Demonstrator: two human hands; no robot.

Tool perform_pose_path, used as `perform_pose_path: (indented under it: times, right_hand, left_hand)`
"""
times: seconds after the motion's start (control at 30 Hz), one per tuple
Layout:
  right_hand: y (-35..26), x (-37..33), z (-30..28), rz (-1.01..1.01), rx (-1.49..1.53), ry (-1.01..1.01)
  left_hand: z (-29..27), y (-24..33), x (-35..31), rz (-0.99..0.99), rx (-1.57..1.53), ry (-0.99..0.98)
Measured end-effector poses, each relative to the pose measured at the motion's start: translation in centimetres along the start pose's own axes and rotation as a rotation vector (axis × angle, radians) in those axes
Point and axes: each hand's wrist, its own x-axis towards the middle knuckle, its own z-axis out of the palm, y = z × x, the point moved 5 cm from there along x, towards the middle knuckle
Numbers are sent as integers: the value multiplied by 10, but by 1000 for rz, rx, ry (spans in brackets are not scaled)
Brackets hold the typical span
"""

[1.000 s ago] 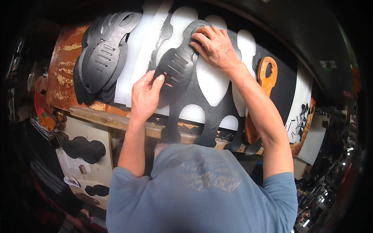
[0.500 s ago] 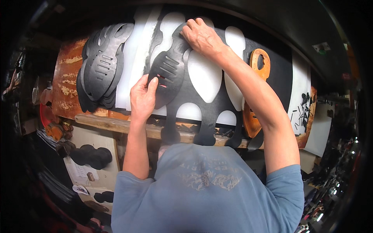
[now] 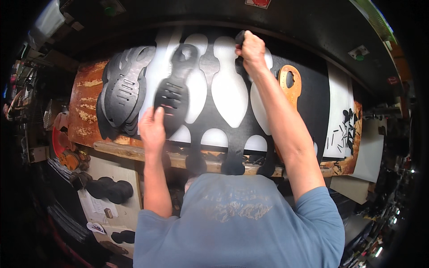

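My left hand [image 3: 153, 128] grips the lower left side of a black sole-shaped piece [image 3: 172, 91], which has a row of slots across its wide part and an opening near its top. My right hand [image 3: 253, 50], reaching to the far side, pinches a small dark rounded piece [image 3: 240, 39]. Beneath both hands lies a black sheet [image 3: 220, 117] with sole-shaped cut-outs, and a white board [image 3: 230, 96] shows through them. An orange-tan cutting die [image 3: 292, 99] with a hole near its top rests on the sheet, partly hidden by my right forearm.
Several slotted black pieces [image 3: 123, 96] are stacked on the left over a worn reddish-brown board [image 3: 82, 105]. Small black scraps [image 3: 346, 129] lie on white at the right. A wooden rail [image 3: 127, 151] edges the table's front. A dark machine beam [image 3: 178, 13] spans the far side.
The slotted piece has moved left, with my left hand on its lower side. My right hand has come off its top and moved right, now with a small dark piece in its fingers.
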Motion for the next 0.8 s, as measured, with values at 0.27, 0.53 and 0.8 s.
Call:
perform_pose_path:
  times: [0.27,0.53,0.8]
  right_hand:
    - [-103,-53,-256,-367,-478,288]
    - [-130,-141,-513,-38,-1373,773]
    - [-34,-260,-218,-215,-1101,-2]
  left_hand:
    - [-126,28,70,345,540,348]
    - [-49,53,66,477,758,307]
    - [243,55,13,523,372,-549]
